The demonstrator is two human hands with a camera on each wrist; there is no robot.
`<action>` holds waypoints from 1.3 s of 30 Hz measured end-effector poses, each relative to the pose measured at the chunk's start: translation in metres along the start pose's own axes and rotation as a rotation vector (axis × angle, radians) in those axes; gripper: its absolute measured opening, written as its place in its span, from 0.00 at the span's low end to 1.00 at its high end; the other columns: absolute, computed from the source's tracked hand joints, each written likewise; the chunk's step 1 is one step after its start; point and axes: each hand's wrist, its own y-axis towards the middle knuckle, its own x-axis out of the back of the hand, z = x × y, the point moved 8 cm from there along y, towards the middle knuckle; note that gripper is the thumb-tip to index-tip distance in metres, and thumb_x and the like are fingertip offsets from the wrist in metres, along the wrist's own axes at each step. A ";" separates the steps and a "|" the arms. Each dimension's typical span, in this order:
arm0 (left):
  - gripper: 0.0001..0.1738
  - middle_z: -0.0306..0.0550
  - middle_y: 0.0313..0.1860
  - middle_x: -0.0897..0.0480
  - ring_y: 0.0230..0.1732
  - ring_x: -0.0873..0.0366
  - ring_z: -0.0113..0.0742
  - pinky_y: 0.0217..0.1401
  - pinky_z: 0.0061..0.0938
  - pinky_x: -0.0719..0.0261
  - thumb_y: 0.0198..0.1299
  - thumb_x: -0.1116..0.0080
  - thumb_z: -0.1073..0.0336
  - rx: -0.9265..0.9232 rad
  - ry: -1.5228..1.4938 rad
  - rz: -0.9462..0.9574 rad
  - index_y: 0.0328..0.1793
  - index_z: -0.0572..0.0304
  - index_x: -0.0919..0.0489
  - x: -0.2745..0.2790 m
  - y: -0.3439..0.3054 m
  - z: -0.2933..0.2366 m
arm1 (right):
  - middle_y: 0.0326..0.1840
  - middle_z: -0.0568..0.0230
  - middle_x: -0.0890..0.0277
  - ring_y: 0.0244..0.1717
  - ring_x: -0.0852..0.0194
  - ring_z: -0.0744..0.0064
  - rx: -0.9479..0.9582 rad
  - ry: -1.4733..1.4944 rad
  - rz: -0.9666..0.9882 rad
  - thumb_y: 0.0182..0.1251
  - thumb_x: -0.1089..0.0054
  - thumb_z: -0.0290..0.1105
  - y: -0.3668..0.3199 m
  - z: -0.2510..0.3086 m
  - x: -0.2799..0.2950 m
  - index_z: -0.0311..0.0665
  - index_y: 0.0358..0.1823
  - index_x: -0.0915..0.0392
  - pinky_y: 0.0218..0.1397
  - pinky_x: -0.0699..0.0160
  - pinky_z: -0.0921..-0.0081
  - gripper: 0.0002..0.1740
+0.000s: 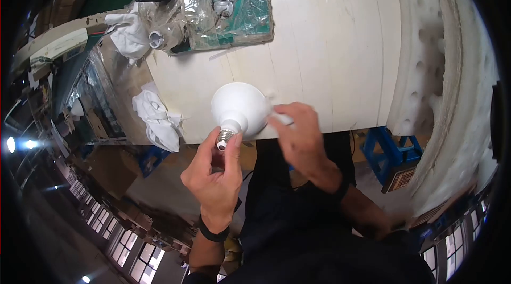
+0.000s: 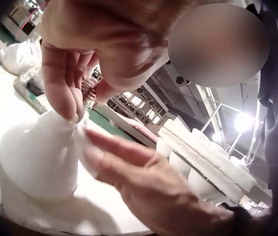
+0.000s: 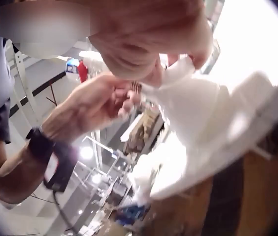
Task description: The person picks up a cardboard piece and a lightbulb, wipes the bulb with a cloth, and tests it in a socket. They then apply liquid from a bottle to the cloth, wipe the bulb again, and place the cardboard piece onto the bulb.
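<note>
As the left hand (image 1: 213,185) pinched the screw base (image 1: 225,137) of the bulb (image 1: 239,102), the right hand (image 1: 304,143) gripped a white piece (image 1: 284,119).
With the bulb at the table (image 1: 330,60) edge, steady support and light contact seemed best.

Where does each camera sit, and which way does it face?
Head: on the head, looking forward and down at the white bulb and table; left hand, right hand and dark clothing show.
Left wrist: looks along the left hand to the bulb, the right hand reaching in.
Right wrist: looks past the right hand to the bulb, with the left hand and forearm beyond.
Shared by both wrist views: bulb, both hands.
</note>
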 end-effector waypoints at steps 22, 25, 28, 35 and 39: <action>0.33 0.58 0.12 0.31 0.13 0.37 0.51 0.23 0.42 0.35 0.79 0.46 0.49 0.053 0.294 0.024 0.23 0.68 0.17 0.006 0.030 0.009 | 0.56 0.59 0.23 0.58 0.24 0.52 0.066 0.086 -0.128 0.47 0.26 0.23 0.011 0.048 0.007 0.36 0.56 0.15 0.61 0.25 0.53 0.28; 0.35 0.55 0.11 0.34 0.14 0.41 0.43 0.22 0.40 0.37 0.78 0.44 0.48 0.154 0.224 0.047 0.21 0.70 0.21 0.009 0.027 0.013 | 0.56 0.60 0.22 0.58 0.25 0.53 0.083 0.116 -0.026 0.45 0.26 0.23 -0.008 0.053 -0.011 0.39 0.54 0.14 0.60 0.28 0.53 0.28; 0.37 0.39 0.10 0.32 0.15 0.36 0.23 0.21 0.28 0.39 0.78 0.43 0.47 0.157 0.187 0.081 0.19 0.72 0.22 0.010 0.016 0.025 | 0.56 0.60 0.20 0.58 0.25 0.54 -0.063 -0.117 -0.073 0.46 0.28 0.21 -0.016 0.006 0.001 0.40 0.52 0.12 0.61 0.30 0.54 0.26; 0.14 0.46 0.26 0.17 0.23 0.24 0.26 0.29 0.24 0.24 0.61 0.22 0.66 0.009 0.095 0.012 0.47 0.66 0.13 0.078 -0.026 0.010 | 0.67 0.53 0.22 0.75 0.36 0.37 -0.007 -0.347 -0.196 0.63 0.31 0.20 0.034 0.029 0.068 0.39 0.64 0.16 0.76 0.35 0.47 0.25; 0.18 0.48 0.31 0.15 0.26 0.18 0.33 0.30 0.26 0.21 0.58 0.21 0.68 -0.093 0.102 -0.107 0.52 0.66 0.13 0.153 -0.057 0.021 | 0.72 0.51 0.26 0.78 0.41 0.38 0.183 0.162 0.092 0.67 0.31 0.26 0.092 0.081 -0.037 0.43 0.70 0.21 0.78 0.37 0.47 0.29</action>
